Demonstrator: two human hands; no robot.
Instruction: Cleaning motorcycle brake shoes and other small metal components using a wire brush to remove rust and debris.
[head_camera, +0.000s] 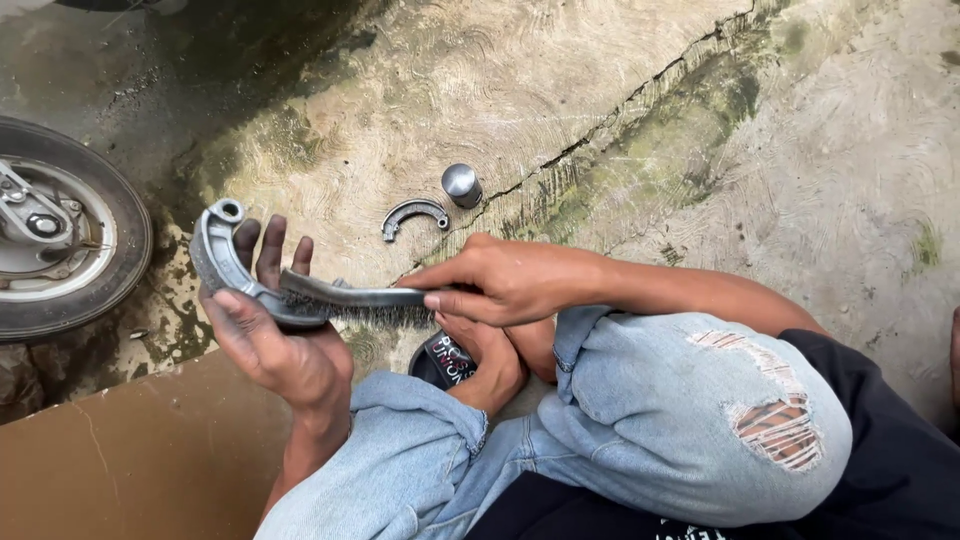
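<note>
My left hand (272, 335) grips a curved grey brake shoe (218, 255), holding it upright with the eyelet end at the top. My right hand (495, 285) holds the dark handle of a wire brush (350, 300), whose bristles lie against the lower end of the shoe. Both hands are dirty with grime. A second brake shoe (413, 215) lies on the concrete beyond the hands, and a small shiny metal cylinder (461, 185) stands beside it.
A motorbike wheel (60, 235) with its hub lies at the left edge. A brown cardboard sheet (130, 460) covers the ground at lower left. My knees in torn light jeans (690, 410) fill the lower middle, with a foot in a black sandal (445, 360). The concrete is cracked and mossy.
</note>
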